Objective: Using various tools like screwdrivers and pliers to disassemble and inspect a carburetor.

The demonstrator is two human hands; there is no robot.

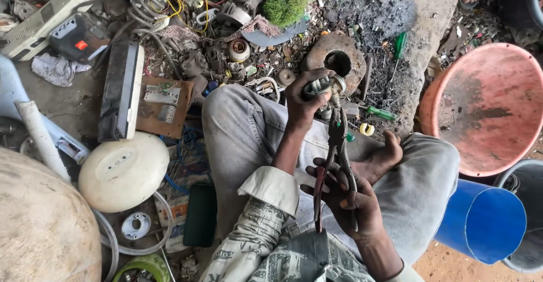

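A single head-worn camera looks steeply down from close above the seated person's lap, taking in the left hand (302,98) and right hand (350,203) mid-frame, with scrap-strewn ground (68,104) spreading beyond and to both sides of them

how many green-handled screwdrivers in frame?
2: one screwdriver upright in the scrap right of the rusty ring, another lying flat below it. More may be buried.
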